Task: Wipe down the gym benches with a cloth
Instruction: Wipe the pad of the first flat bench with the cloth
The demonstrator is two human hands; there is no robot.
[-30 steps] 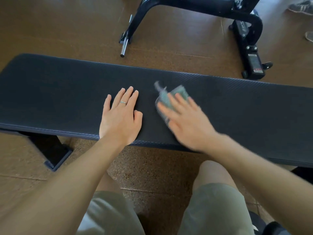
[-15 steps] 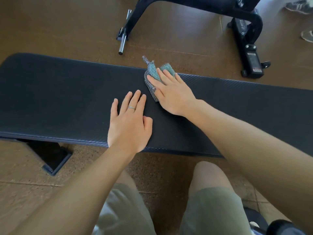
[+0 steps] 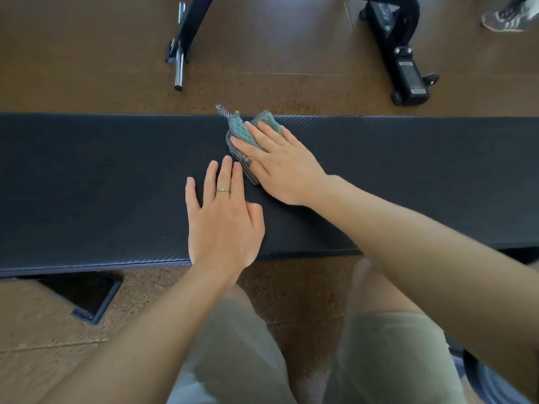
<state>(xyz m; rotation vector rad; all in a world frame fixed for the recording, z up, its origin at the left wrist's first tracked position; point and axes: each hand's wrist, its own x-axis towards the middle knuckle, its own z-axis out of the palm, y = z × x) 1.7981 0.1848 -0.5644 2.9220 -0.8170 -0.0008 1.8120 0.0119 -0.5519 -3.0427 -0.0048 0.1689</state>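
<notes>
— Two hands were on the bench [image 3: 87, 185] when I checked the feed. My right hand [image 3: 280, 167] lay flat with straight fingers pressing the cloth [image 3: 242, 128] into the pad, nothing curled round it. My left hand [image 3: 224, 220] was spread flat on the bare vinyl, just beside the cloth's near corner, holding nothing.

— Where exactly was the cloth sitting?

— Right at the far edge of the pad, roughly mid-length. One corner already poked past the edge, over the floor [image 3: 87, 53].

— So what worried you?

— Mostly that edge. With only a flat palm pinning it, I judged a further push outward could slide the cloth off the bench and drop it. It was bunched, too, so part of it might have ridden over the surface without wiping.

— And the left hand?

— Its fingertips were close to touching the cloth. I reckoned a stroke back toward me could run into them, or skip the patch underneath.

— Anything else nearby?

— Another bench frame [image 3: 405, 53] stood on the floor beyond, well apart, and a shoe [image 3: 509, 16] showed at the top right corner.
</notes>
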